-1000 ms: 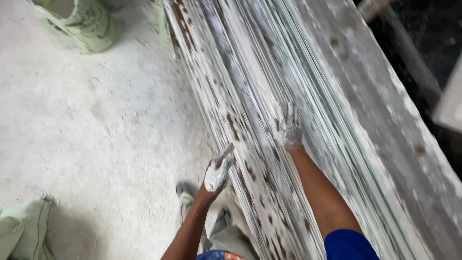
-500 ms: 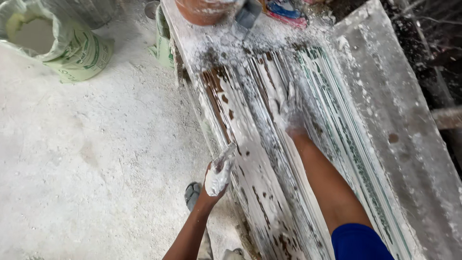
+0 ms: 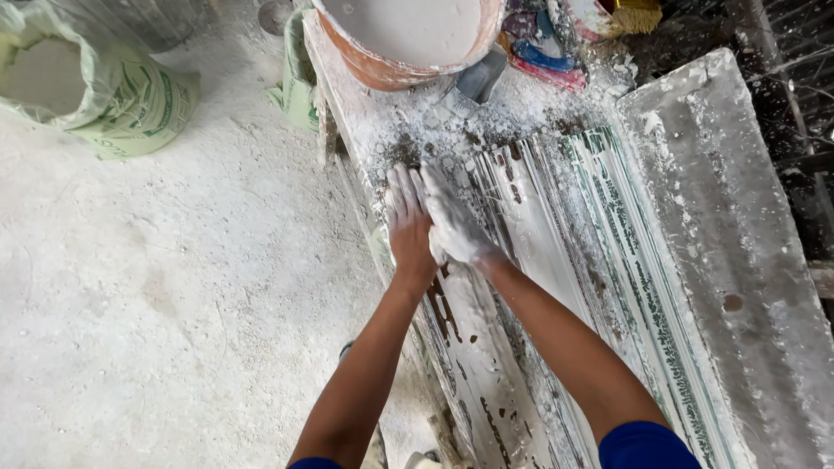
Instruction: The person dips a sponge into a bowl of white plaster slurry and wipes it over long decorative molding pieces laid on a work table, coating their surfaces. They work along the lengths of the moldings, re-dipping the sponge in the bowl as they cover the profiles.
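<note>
Hands flat, fingers spread, gripping nothing: left hand (image 3: pixel 408 227) and plaster-caked right hand (image 3: pixel 453 227) touching, pressed on ridged mould (image 3: pixel 556 260) atop long surface (image 3: pixel 738 226). Beyond: plaster basin (image 3: pixel 408 39), green sack (image 3: pixel 104 87), small scoop (image 3: pixel 478 80).

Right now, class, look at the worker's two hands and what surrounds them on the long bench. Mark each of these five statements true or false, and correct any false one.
1. Both hands are coated in white paste. True: the left hand and the right hand are both smeared white.
2. The hands rest far apart on the grooved mould. False: they lie side by side, touching.
3. A round basin of white mix stands at the far end of the bench. True.
4. The left hand holds a trowel. False: it lies flat and holds nothing.
5. The green sack on the floor is tied shut. False: its top is open, showing white powder.
</note>
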